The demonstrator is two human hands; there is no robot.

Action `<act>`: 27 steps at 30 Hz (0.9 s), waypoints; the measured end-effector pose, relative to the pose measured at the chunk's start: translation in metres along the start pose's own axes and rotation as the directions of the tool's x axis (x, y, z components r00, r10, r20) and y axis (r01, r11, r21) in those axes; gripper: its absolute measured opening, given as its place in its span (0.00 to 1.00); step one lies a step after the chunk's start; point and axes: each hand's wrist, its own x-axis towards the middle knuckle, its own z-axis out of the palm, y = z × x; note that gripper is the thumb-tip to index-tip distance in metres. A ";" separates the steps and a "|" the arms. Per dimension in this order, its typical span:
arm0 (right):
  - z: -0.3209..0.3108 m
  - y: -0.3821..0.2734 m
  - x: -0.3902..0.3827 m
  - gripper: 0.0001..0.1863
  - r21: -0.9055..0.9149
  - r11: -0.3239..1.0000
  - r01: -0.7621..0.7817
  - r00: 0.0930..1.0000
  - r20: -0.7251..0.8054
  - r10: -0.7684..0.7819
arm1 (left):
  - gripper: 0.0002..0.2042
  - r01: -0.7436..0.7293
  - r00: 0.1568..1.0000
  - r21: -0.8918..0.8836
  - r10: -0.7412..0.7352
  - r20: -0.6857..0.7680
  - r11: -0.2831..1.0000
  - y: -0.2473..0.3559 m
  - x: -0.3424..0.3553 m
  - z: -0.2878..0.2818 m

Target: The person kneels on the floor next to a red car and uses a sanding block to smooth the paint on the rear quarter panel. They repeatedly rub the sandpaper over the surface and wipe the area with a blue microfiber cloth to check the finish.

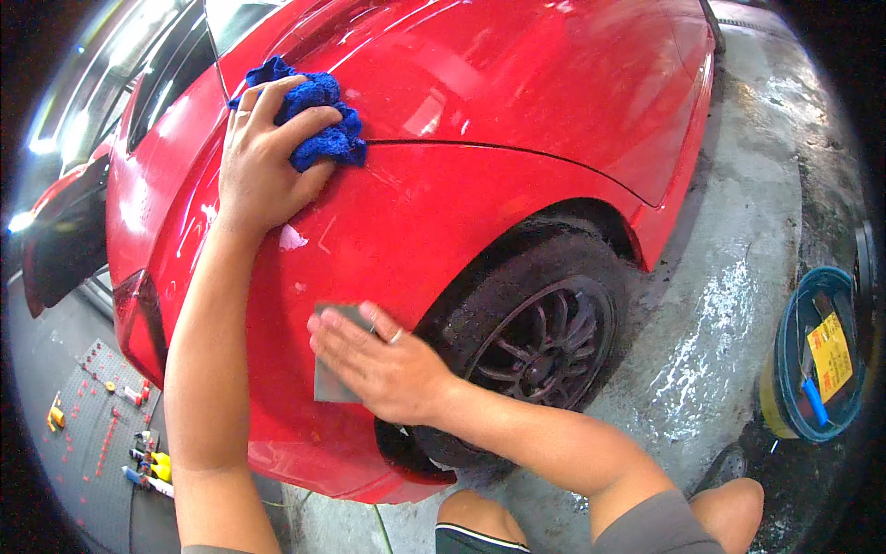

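A glossy red car body panel [388,212] curves in front of me above a black wheel [540,355]. High on the panel, my left hand [268,152] presses a bunched blue cloth [328,143], its fingers curled over it. Lower down, beside the wheel arch, my right hand [388,365] bears on a flat grey sheet [332,383] that looks like sandpaper. Its fingers lie together across the sheet; the thumb is hidden. Between the two hands a small pale patch [293,238] shows on the paint.
On the wet grey floor [701,351] at the right stands a dark blue bucket [789,337] holding a yellow packet [829,355] and a blue-handled tool [814,402]. At lower left, a perforated grey board [88,443] carries small red pieces, near several bottles [159,466]. A thin green hose [381,528] lies below.
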 end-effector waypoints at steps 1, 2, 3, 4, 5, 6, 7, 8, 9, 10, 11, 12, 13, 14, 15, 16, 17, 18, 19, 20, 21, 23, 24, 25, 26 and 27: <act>-0.001 0.010 -0.007 0.34 -0.025 0.999 -0.020 1.000 0.011 0.021 | 0.24 0.001 1.000 -0.010 -0.001 -0.003 1.000 0.002 0.000 0.002; -0.013 0.028 -0.006 0.34 -0.042 0.998 -0.037 0.999 0.014 0.037 | 0.24 -0.001 1.000 -0.010 0.001 0.000 1.000 0.001 0.001 0.000; -0.029 0.050 -0.003 0.34 -0.133 0.985 -0.106 0.994 -0.018 0.105 | 0.24 -0.011 1.000 -0.006 0.011 -0.001 1.000 0.001 0.002 -0.002; -0.043 0.072 -0.001 0.35 -0.218 0.960 -0.178 0.984 -0.050 0.172 | 0.24 -0.018 1.000 -0.004 0.018 0.001 1.000 0.000 0.003 -0.005; -0.053 0.091 0.010 0.34 -0.250 0.892 -0.378 0.924 -0.163 0.346 | 0.24 -0.020 1.000 0.014 0.019 0.018 1.000 -0.003 -0.002 -0.011; -0.057 0.113 0.010 0.35 -0.229 0.843 -0.486 0.863 -0.274 0.423 | 0.24 -0.014 1.000 0.014 0.014 0.003 1.000 -0.002 -0.002 -0.012; -0.061 0.114 0.013 0.35 -0.221 0.840 -0.495 0.864 -0.226 0.450 | 0.23 -0.008 1.000 0.026 0.008 -0.003 1.000 -0.005 -0.004 -0.013; -0.052 0.099 0.016 0.35 -0.191 0.841 -0.507 0.854 -0.244 0.459 | 0.23 -0.005 1.000 0.029 0.005 -0.017 1.000 -0.005 -0.003 -0.011; -0.037 0.072 0.019 0.36 -0.161 0.842 -0.515 0.845 -0.264 0.466 | 0.23 0.006 1.000 0.034 -0.005 -0.011 0.999 -0.006 -0.005 -0.011; -0.034 0.037 0.015 0.37 -0.193 0.909 -0.371 0.929 -0.062 0.366 | 0.23 0.012 1.000 0.030 -0.012 -0.010 0.999 -0.007 -0.007 -0.009; -0.017 0.015 -0.003 0.35 -0.198 0.945 -0.259 0.966 -0.037 0.257 | 0.23 0.006 1.000 0.012 -0.006 -0.013 1.000 -0.004 -0.003 -0.004; 0.002 -0.006 -0.021 0.34 -0.194 0.970 -0.144 0.989 -0.011 0.145 | 0.23 0.001 1.000 -0.011 -0.001 -0.025 1.000 0.001 0.002 0.002; 0.021 -0.028 -0.038 0.33 -0.186 0.982 -0.028 0.999 0.016 0.031 | 0.23 -0.004 0.999 -0.030 0.003 -0.033 1.000 0.005 0.004 0.006; 0.017 -0.011 -0.039 0.33 -0.152 0.986 -0.072 0.997 -0.005 0.072 | 0.24 -0.005 1.000 -0.037 0.004 -0.027 0.999 0.005 0.003 0.006; -0.001 0.020 -0.034 0.33 -0.174 0.972 -0.160 0.987 -0.034 0.157 | 0.24 -0.019 1.000 -0.023 0.018 -0.025 1.000 0.002 0.001 0.003; -0.018 0.050 -0.029 0.34 -0.191 0.950 -0.248 0.969 -0.061 0.241 | 0.24 -0.029 0.999 -0.012 0.028 -0.025 1.000 0.000 0.001 0.000; -0.033 0.081 -0.017 0.32 -0.206 0.877 -0.433 0.895 -0.209 0.393 | 0.24 -0.032 0.999 0.012 0.032 -0.012 0.999 -0.004 -0.002 -0.005; -0.049 0.111 -0.015 0.32 -0.247 0.812 -0.530 0.841 -0.279 0.464 | 0.23 -0.026 0.999 0.012 0.026 -0.024 1.000 -0.005 -0.005 -0.005; -0.063 0.136 -0.017 0.31 -0.280 0.730 -0.623 0.774 -0.355 0.524 | 0.24 -0.020 0.999 0.011 0.021 -0.028 1.000 -0.004 -0.006 -0.004; -0.070 0.153 -0.022 0.31 -0.255 0.737 -0.625 0.766 -0.382 0.517 | 0.24 -0.020 0.999 0.010 0.021 -0.032 1.000 -0.005 -0.007 -0.004; -0.078 0.163 -0.028 0.30 -0.232 0.745 -0.625 0.757 -0.413 0.507 | 0.24 -0.022 0.999 0.012 0.023 -0.039 1.000 -0.005 -0.005 -0.003; -0.093 0.158 -0.037 0.30 -0.146 0.786 -0.601 0.730 -0.500 0.466 | 0.23 -0.033 0.999 0.002 0.033 -0.039 0.999 -0.006 -0.005 -0.001; -0.094 0.154 -0.036 0.31 -0.121 0.802 -0.585 0.729 -0.511 0.455 | 0.23 -0.031 0.999 0.008 0.032 -0.043 0.999 -0.005 -0.004 0.000; -0.086 0.152 -0.039 0.32 -0.152 0.798 -0.583 0.753 -0.471 0.460 | 0.22 -0.030 0.999 0.016 0.030 -0.045 0.999 -0.005 -0.004 0.001; -0.077 0.150 -0.042 0.33 -0.191 0.793 -0.578 0.776 -0.430 0.462 | 0.22 -0.030 0.998 0.025 0.031 -0.053 0.999 -0.005 -0.003 0.003; -0.066 0.149 -0.043 0.34 -0.227 0.792 -0.567 0.798 -0.389 0.460 | 0.22 -0.034 0.998 0.028 0.035 -0.049 0.999 -0.005 -0.004 0.003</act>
